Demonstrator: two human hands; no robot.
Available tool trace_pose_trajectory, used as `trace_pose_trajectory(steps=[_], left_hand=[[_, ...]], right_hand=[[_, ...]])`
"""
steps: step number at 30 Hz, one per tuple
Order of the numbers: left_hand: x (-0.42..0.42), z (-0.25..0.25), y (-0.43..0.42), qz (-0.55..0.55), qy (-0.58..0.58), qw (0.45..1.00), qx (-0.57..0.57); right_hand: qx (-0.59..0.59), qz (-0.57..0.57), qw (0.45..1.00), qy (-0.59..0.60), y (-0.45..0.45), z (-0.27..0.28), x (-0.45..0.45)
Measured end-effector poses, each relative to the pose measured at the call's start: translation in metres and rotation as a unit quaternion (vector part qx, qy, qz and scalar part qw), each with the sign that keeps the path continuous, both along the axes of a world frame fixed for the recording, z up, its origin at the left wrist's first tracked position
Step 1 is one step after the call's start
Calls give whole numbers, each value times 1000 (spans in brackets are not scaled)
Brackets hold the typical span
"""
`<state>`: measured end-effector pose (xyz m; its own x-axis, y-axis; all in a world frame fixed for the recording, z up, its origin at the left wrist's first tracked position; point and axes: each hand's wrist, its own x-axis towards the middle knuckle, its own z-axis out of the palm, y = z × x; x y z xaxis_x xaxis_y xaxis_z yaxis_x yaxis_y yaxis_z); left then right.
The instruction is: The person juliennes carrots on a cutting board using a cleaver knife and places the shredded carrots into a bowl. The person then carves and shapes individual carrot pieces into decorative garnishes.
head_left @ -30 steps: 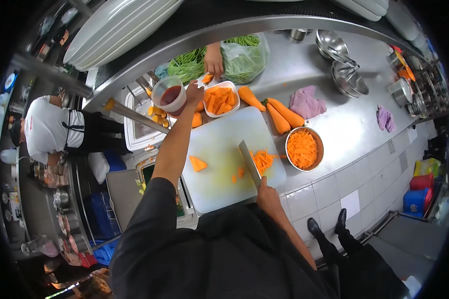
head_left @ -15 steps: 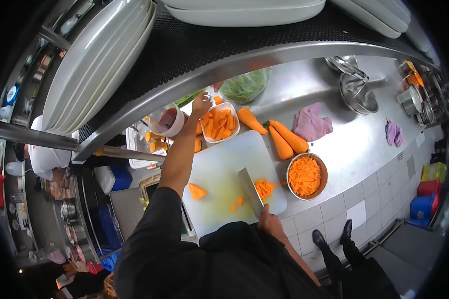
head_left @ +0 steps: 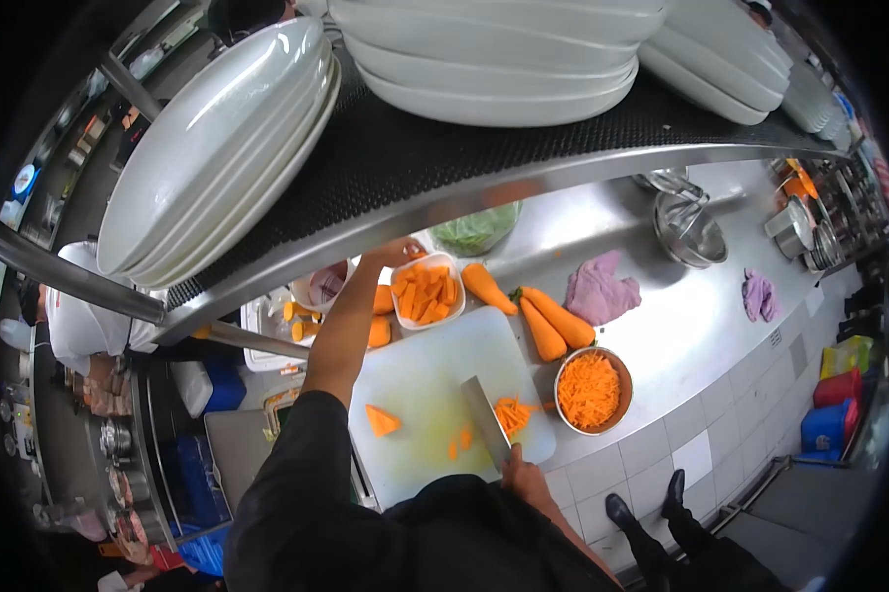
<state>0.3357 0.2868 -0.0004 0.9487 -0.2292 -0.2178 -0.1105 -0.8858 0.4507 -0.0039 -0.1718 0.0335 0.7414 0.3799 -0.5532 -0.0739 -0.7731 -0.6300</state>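
A broad cleaver (head_left: 488, 422) is in my right hand (head_left: 526, 477), fingers wrapped round its handle. The blade stands on the white cutting board (head_left: 425, 370), beside a small heap of carrot strips (head_left: 511, 415). Past the far side of the board my left hand (head_left: 397, 253) reaches to the back corner of a white tub (head_left: 456, 308) of cut carrot pieces (head_left: 426, 294). The shelf edge partly hides that hand, and its fingers do not show clearly. A carrot chunk (head_left: 381, 421) and small carrot bits (head_left: 461, 440) lie on the board.
To the right are a metal bowl of shredded carrot (head_left: 590, 391), whole carrots (head_left: 553, 326) and a pink cloth (head_left: 603, 287). A bagged green vegetable (head_left: 476, 229) lies behind. A shelf (head_left: 444, 183) with stacked white dishes (head_left: 494, 74) overhangs the counter. Another person's shoes (head_left: 622, 511) show at right.
The view has tilted upward, so more of the shelf and dishes shows. My left hand has come nearer to the tub's back corner. The cleaver stays beside the carrot strips.
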Motion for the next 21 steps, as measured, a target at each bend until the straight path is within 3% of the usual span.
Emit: trace_pose_trajectory(steps=[2, 5, 7, 8, 9, 11, 12, 14, 16, 17, 19, 20, 21], left_hand=[[-5, -7, 4, 24, -13, 1000, -10], [-15, -17, 2, 68, -125, 990, -8], [-26, 0, -12, 144, -226, 957, -107], [-33, 10, -15, 173, -194, 936, -236], [-40, 20, -19, 203, -166, 895, -362], [-93, 62, -44, 261, -125, 836, -466], [-126, 80, -64, 264, -110, 793, -537], [-178, 70, -81, 214, -10, 670, -711], [-234, 70, -112, 283, 80, 584, -757], [-256, 61, -124, 286, 80, 582, -757], [-283, 35, -143, 334, 108, 689, -634], [-291, 21, -150, 336, 111, 686, -636], [-296, 13, -156, 294, 8, 822, -487]], right_hand=[[6, -1, 1000, -22, 1, -1, 1], [25, 7, 998, -60, -3, -6, -3], [6, 20, 999, -33, -5, -22, -2], [5, 20, 999, -34, -5, -24, -1], [9, 28, 999, -40, 1, -14, 5], [-39, 11, 999, 26, 5, 11, 9], [-41, 28, 999, 0, 4, 14, 9], [-26, 46, 998, -23, 1, 11, 7], [-7, 38, 998, -59, 2, 7, 7], [-8, 40, 998, -56, 1, 6, 4], [28, 65, 993, -100, -3, 8, 7], [24, 66, 993, -97, -4, 11, 5], [35, 56, 991, -116, -2, 13, 5]])
